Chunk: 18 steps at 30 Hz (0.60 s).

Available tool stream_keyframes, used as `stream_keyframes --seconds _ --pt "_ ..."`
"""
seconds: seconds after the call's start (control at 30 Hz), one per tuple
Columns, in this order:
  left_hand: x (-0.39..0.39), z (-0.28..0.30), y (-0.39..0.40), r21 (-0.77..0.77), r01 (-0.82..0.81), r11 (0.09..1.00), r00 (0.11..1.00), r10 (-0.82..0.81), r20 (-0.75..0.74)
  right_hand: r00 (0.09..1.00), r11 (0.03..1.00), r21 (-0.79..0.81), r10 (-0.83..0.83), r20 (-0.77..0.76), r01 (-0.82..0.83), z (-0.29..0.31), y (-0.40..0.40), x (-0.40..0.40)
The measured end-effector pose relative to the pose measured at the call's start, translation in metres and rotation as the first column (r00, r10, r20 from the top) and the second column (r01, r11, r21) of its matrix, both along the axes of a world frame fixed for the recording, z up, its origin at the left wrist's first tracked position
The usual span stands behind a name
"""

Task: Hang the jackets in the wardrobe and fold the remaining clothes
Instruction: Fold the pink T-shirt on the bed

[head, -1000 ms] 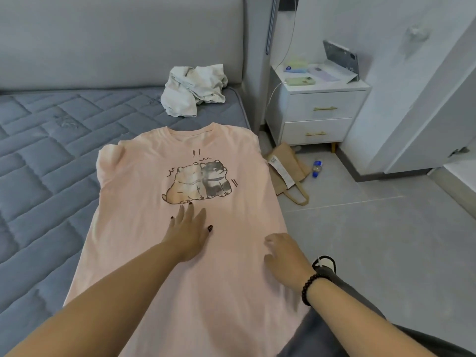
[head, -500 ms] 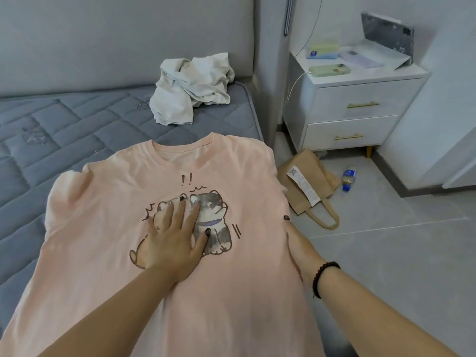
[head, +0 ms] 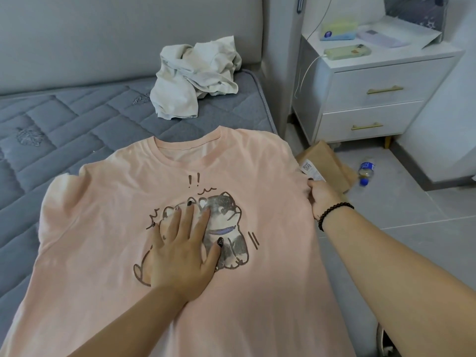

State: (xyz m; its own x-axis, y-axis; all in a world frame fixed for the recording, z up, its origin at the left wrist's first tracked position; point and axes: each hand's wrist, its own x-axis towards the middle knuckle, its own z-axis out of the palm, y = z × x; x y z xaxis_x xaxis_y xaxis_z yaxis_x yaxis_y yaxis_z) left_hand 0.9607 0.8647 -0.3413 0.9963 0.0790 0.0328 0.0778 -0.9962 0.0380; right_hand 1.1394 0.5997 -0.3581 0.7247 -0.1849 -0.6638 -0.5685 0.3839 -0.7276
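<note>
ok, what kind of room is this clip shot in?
Most likely a bedroom: a quilted grey mattress against a padded headboard, and a white two-drawer nightstand beside it with a phone charging on top.

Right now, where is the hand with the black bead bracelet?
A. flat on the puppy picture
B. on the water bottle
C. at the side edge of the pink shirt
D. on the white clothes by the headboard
C: the right hand, wearing the bracelet, grips the pink shirt at its side edge.
</note>
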Motion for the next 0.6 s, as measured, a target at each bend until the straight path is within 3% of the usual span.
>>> stream_keyframes --seconds 0.07,0.13,0.17,0.2,0.23,0.3,0.33,0.37,0.4,0.5,0.6 --pt "0.000 0.000 0.001 0.011 0.003 1.000 1.000 -0.003 -0.002 0.988 0.988 -0.103 -0.100 0.115 0.112 0.007 0.001 0.007" --pt "0.000 -0.001 0.001 0.016 0.003 1.000 1.000 -0.003 -0.001 0.931 0.921 -0.322 -0.101 0.350 0.221 0.019 0.007 0.006" --pt "0.000 -0.001 0.001 0.013 0.004 1.000 1.000 -0.004 0.002 0.881 0.849 -0.473 0.019 0.473 0.236 0.026 0.011 0.001" --pt "0.000 -0.001 0.001 0.010 0.006 1.000 1.000 -0.006 0.004 0.809 0.749 -0.633 0.242 0.536 0.196 0.033 0.015 -0.006" --pt "0.000 -0.001 0.001 0.008 0.007 1.000 1.000 -0.007 0.005 0.706 0.626 -0.772 0.495 0.506 0.114 0.037 0.018 -0.011" --pt "-0.001 0.000 0.000 -0.002 0.007 1.000 1.000 -0.007 0.006 0.459 0.323 -0.940 0.856 0.239 -0.111 0.038 0.025 -0.019" --pt "-0.001 0.001 0.000 -0.007 0.005 1.000 1.000 -0.005 0.006 0.360 0.166 -0.971 0.928 0.096 -0.170 0.037 0.029 -0.023" --pt "-0.001 0.002 0.000 -0.013 0.003 1.000 1.000 -0.003 0.005 0.304 0.071 -0.984 0.953 0.017 -0.165 0.037 0.033 -0.025" --pt "-0.001 0.002 -0.001 -0.019 0.000 1.000 1.000 0.000 0.004 0.287 0.044 -0.989 0.958 0.003 -0.138 0.037 0.036 -0.027" --pt "-0.001 0.001 0.000 -0.034 -0.005 0.999 1.000 0.005 0.006 0.306 0.146 -0.984 0.946 0.107 -0.106 0.038 0.040 -0.030" --pt "0.000 -0.001 0.001 -0.027 -0.008 1.000 1.000 0.008 0.004 0.365 0.160 -0.986 0.922 0.132 -0.047 0.045 0.041 -0.032"
